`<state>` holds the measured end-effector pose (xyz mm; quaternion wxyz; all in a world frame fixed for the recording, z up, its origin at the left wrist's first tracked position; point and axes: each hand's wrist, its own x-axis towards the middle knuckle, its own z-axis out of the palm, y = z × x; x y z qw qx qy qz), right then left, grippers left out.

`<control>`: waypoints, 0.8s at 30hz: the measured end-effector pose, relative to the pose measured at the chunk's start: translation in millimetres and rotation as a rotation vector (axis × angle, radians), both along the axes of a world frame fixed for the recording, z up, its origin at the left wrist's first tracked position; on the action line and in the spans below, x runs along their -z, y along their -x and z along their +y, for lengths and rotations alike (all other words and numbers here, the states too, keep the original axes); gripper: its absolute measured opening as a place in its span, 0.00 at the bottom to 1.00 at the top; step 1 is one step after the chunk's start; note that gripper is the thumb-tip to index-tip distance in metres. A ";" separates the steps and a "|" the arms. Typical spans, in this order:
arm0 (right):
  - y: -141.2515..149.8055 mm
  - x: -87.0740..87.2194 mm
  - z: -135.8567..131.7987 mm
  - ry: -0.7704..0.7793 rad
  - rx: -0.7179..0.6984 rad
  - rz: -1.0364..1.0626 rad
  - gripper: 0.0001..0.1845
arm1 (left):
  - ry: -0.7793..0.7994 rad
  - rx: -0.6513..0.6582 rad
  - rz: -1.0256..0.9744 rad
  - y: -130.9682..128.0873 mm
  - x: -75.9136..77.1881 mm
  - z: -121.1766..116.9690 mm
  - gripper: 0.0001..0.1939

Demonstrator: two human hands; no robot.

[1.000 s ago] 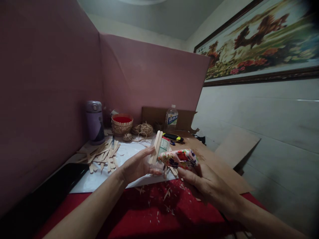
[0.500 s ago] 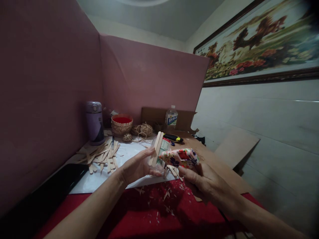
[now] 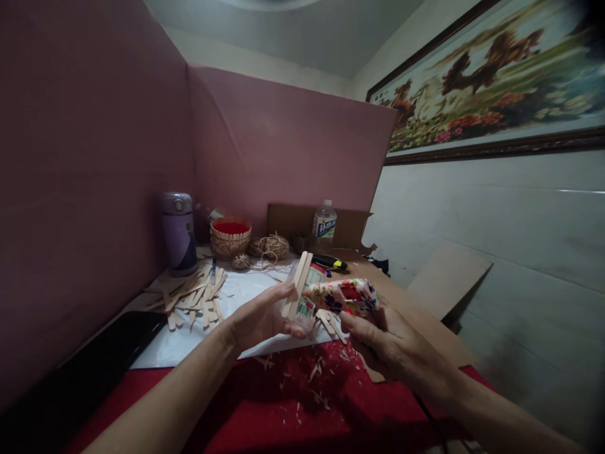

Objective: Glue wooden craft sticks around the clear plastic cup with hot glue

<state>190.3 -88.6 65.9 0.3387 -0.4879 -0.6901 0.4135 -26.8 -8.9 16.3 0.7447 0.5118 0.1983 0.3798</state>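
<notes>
My left hand [image 3: 259, 319] is closed around a clear plastic cup [image 3: 306, 304] with flat wooden craft sticks [image 3: 297, 282] held upright against its side. My right hand [image 3: 384, 343] grips a glue gun wrapped in a flower-pattern cover [image 3: 345, 295]; its tip points left at the cup and sticks. Both hands hover above the near edge of a white sheet [image 3: 246, 291] on a red cloth [image 3: 302, 403].
A loose pile of wooden sticks [image 3: 191, 296] lies at the left on the sheet. Behind stand a purple flask [image 3: 179, 232], a woven basket [image 3: 230, 236], twine balls [image 3: 270, 247], a water bottle [image 3: 324, 226] and a yellow-black cutter [image 3: 329, 261]. A black phone [image 3: 113, 343] lies near left. Wood chips litter the cloth.
The glue gun has risen slightly and moved closer to the cup and sticks. My left hand has tilted the cup a little; the rest is unchanged.
</notes>
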 end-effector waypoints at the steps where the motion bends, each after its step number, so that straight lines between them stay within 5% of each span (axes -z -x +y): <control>1: -0.4 0.5 0.5 0.006 -0.003 0.004 0.23 | -0.002 0.003 -0.001 0.1 0.3 0.2 0.23; 24: -3.8 4.3 4.4 0.050 0.057 0.026 0.26 | -0.009 0.028 -0.012 0.4 0.9 -1.1 0.22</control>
